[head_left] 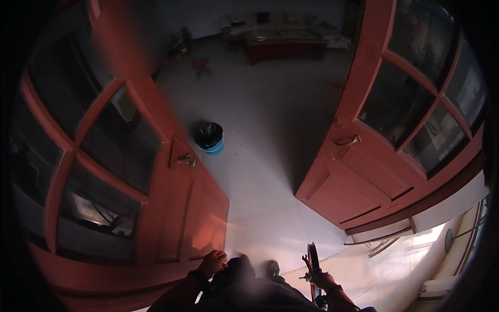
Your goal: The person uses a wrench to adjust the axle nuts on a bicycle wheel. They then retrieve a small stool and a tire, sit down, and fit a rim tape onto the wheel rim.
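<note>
My right hand [325,281] is closed round a slim, dark, upright object with a red edge [313,258]; it looks like a small wheel seen edge-on, but I cannot tell its kind. A wrench-like open metal jaw [305,258] and a small metal bolt-like part [304,277] stick out at its left side. My left hand [212,263] hangs with curled fingers near the lower edge of the left red door [208,223], and nothing shows in it. Dark bands circle both wrists.
The left door and the right red door [358,182], both with glass panes and metal handles, stand swung inward. Beyond them a blue bucket [214,149] with a black liner sits on the pale floor. Farther back are a low red stool [200,65] and a dark red table [286,51].
</note>
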`<state>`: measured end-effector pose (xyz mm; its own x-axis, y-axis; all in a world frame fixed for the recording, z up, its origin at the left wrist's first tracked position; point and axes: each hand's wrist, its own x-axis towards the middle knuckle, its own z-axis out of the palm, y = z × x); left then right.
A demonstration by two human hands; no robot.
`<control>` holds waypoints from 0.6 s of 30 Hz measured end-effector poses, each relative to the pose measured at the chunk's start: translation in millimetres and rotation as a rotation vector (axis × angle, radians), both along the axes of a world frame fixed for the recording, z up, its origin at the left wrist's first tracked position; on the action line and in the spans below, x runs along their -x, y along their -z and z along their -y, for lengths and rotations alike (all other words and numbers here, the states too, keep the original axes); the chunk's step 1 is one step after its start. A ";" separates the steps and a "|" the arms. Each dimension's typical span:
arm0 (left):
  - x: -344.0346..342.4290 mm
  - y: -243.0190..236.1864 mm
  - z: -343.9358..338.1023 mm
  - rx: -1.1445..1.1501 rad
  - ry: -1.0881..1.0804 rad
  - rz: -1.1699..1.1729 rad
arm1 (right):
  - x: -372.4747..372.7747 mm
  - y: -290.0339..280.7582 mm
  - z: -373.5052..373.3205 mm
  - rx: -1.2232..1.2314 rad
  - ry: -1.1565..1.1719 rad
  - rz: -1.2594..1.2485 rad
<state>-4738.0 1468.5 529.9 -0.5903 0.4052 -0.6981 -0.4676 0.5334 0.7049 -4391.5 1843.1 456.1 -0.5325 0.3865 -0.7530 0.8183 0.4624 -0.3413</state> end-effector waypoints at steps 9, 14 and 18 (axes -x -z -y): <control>205.0 -13.0 -176.8 0.037 0.083 0.042 | 347.0 -59.9 -136.4 -0.145 -0.307 -0.201; 338.9 -10.8 -286.7 -0.147 0.079 -0.068 | 492.1 -88.3 -197.5 -0.197 -0.325 -0.461; 436.6 -62.6 -372.6 -0.256 0.086 -0.160 | 610.7 -119.8 -231.4 -0.170 -0.183 -0.428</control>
<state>-5174.6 1841.1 592.5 -0.6404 0.6090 -0.4679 -0.3003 0.3622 0.8824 -5002.1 2074.5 575.9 -0.8509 0.3562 -0.3862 0.5213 0.6635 -0.5367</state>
